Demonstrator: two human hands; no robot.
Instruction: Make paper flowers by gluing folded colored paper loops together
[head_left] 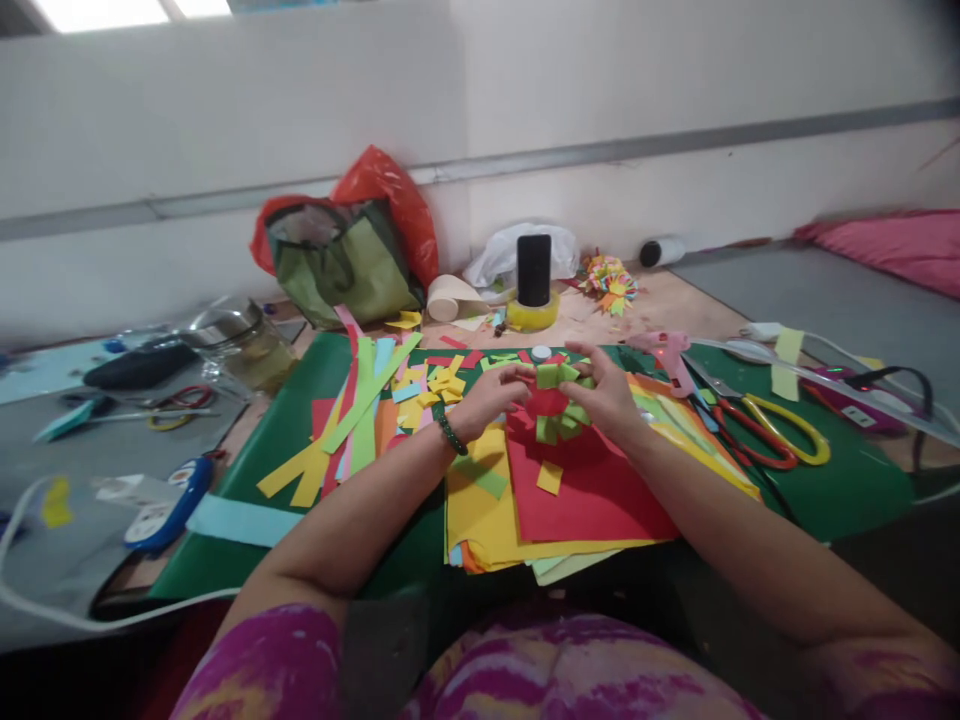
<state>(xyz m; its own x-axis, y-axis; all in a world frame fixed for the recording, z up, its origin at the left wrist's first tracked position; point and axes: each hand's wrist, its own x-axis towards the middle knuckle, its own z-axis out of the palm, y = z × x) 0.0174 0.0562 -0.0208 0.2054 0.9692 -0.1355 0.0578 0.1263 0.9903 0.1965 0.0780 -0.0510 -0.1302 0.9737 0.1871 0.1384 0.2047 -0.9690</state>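
Observation:
Over the middle of the mat, my two hands hold a small paper craft piece with a red middle and folded light-green paper loops around it. My left hand, with a dark green bead bracelet at the wrist, pinches its left side with curled fingers. On the right side, my right hand grips the green loops between thumb and fingers. Below lie red paper sheets with a small yellow strip on top, over yellow sheets. Part of the craft piece is hidden by my fingers.
Long paper strips and small yellow pieces lie left on the green mat. At right are a pink glue gun and scissors. Behind stand a phone on a tape roll and a green bag.

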